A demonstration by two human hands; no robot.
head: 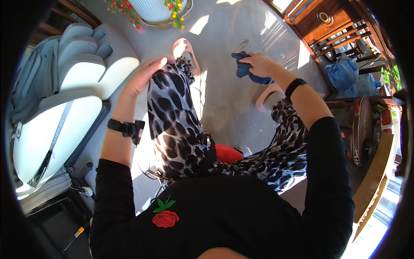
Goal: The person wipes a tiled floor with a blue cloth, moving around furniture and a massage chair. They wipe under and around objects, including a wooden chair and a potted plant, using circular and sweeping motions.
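Note:
My right hand point(261, 66) grips a dark blue, lumpy object point(243, 66) above the floor, between and ahead of my knees. Its exact kind is unclear. A pale, narrow piece point(241, 46) shows just beyond its far end; whether the two are joined I cannot tell. My left hand point(152, 72) rests on my left knee, over the spotted trousers point(173, 110), and holds nothing that I can see. Pink slippers are on my feet, the left one point(194, 63) farther forward than the right one point(270, 97).
A white and grey massage chair point(48, 129) stands at left. Ahead is a white ribbed flowerpot point(155, 11). Wooden furniture point(323, 19) and large blue water bottles point(343, 73) line the right side, near cardboard point(372, 181). Something red point(228, 153) shows between my thighs. Cables point(77, 184) lie at left.

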